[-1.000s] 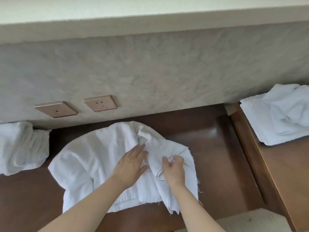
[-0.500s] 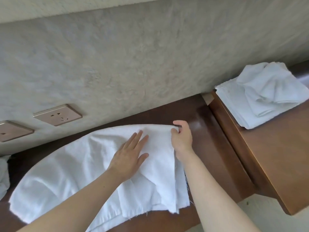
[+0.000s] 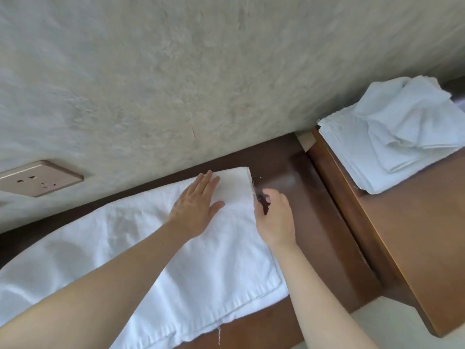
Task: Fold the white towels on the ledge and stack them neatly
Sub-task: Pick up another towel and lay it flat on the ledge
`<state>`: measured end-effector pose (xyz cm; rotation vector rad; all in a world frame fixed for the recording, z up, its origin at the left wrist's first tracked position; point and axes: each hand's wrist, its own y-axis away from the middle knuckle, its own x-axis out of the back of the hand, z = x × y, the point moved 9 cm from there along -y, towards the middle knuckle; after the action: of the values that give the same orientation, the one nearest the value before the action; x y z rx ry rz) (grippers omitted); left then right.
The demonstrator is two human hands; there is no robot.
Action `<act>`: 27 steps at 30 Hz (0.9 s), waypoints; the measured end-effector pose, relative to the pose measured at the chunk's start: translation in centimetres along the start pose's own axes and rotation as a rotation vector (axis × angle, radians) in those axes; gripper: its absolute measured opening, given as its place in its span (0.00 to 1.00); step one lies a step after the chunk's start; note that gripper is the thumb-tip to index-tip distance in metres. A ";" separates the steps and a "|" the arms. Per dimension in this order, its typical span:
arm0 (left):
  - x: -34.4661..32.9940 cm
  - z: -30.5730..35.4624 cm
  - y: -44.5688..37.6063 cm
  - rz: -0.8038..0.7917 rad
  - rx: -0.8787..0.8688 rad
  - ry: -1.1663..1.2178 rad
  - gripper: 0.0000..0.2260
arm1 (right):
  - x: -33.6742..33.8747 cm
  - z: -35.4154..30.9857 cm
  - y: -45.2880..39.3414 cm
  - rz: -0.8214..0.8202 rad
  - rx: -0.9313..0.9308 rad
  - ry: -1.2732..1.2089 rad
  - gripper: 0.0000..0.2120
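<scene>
Head view: towel pile (image 3: 400, 137) on side table (image 3: 415, 235), socket (image 3: 37, 181) left.

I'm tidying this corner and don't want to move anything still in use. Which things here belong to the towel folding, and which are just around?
Part of the job:
- spread towel on the dark ledge
- left hand, flat on it
- right hand at its right edge
- towel pile on the side table

Just around:
- wall socket
- plastered wall

Soft even daylight; faint sheen on ledge (image 3: 289, 182); slight motion blur; wide-angle edge bending.
</scene>
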<state>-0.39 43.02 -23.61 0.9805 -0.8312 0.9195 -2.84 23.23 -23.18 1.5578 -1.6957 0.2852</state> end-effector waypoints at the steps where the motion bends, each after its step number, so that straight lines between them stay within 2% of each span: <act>1: -0.3 0.3 -0.5 0.001 -0.004 0.011 0.37 | 0.1 1.6 1.8 0.022 -0.016 0.095 0.20; 3: -0.9 0.6 -1.5 0.003 0.003 0.024 0.34 | 0.2 4.1 5.4 0.072 -0.054 0.277 0.20; 5: -1.6 1.0 -2.2 0.001 0.008 0.016 0.34 | 0.0 5.7 7.9 0.090 -0.081 0.352 0.18; 8: -2.2 1.7 -2.9 0.013 -0.002 0.015 0.36 | -0.8 6.4 9.5 0.079 -0.085 0.384 0.13; 12: -2.4 1.9 -3.4 0.057 0.006 0.068 0.38 | -0.4 4.5 9.3 0.112 0.061 0.367 0.08; 14: -2.2 1.9 -3.6 0.071 0.011 0.114 0.37 | 0.6 5.0 8.4 0.038 -0.010 0.342 0.07; 17: -2.0 2.9 -4.3 0.075 -0.026 0.224 0.34 | 2.8 6.5 7.5 0.024 -0.051 0.378 0.09; 21: -2.3 5.3 -5.8 0.080 -0.111 0.323 0.24 | 6.0 8.7 6.2 0.081 -0.097 0.444 0.14; 24: -2.6 7.0 -6.0 0.045 -0.179 0.326 0.24 | 7.0 10.4 5.9 0.158 -0.093 0.418 0.17; 27: -2.8 7.2 -4.6 0.054 -0.210 0.242 0.27 | 7.4 11.8 6.4 0.270 -0.105 0.365 0.15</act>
<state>1.63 34.37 -25.12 0.6528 -0.7337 0.9544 -12.83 11.59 -23.69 1.1195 -1.5973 0.5729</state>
